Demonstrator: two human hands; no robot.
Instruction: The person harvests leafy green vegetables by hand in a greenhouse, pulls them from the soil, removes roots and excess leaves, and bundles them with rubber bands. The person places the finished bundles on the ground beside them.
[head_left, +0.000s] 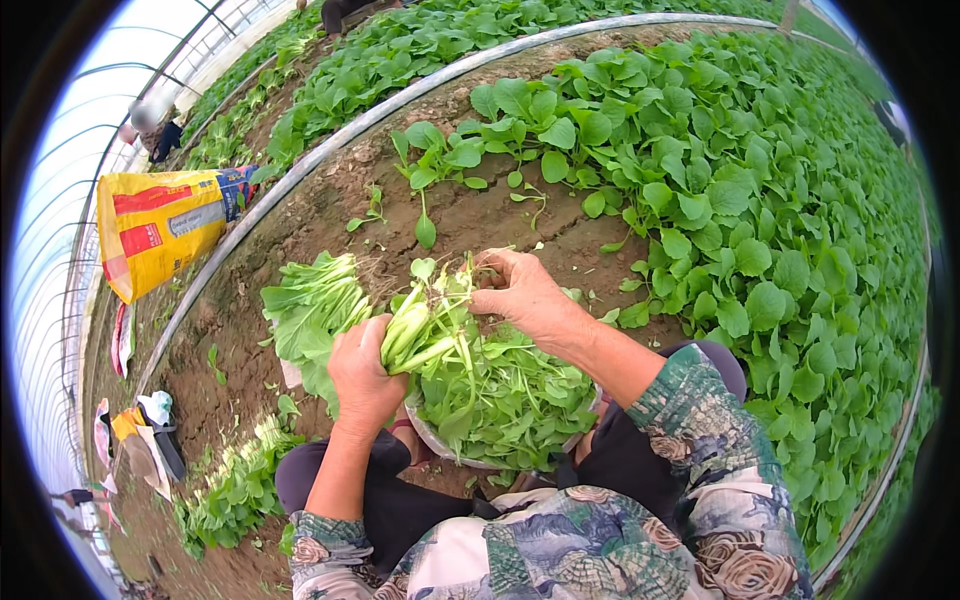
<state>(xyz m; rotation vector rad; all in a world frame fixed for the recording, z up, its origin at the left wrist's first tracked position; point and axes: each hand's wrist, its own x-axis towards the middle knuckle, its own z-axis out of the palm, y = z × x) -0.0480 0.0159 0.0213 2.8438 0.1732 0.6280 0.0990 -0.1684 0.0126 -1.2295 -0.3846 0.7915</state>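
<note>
My left hand (367, 373) grips a bunch of leafy greens (409, 334) by the pale stems, roots pointing up and away from me. At the root end, my right hand (517, 289) pinches something small between thumb and fingers, perhaps a stem or root; which is unclear. Below both hands, a round basin (457, 456) full of loose green leaves stands between my knees. Touching or close to the left hand's far side lies a pile of pulled greens (319, 296) with thin roots. Another pile of greens (240, 480) lies on the soil at lower left.
A grey hose or pipe (330, 146) curves across the soil. Dense growing greens (750, 225) fill the right side. A yellow printed sack (169, 225) stands at left, with bags and packets (150, 442) nearer. Other people (161, 135) crouch farther off in the greenhouse.
</note>
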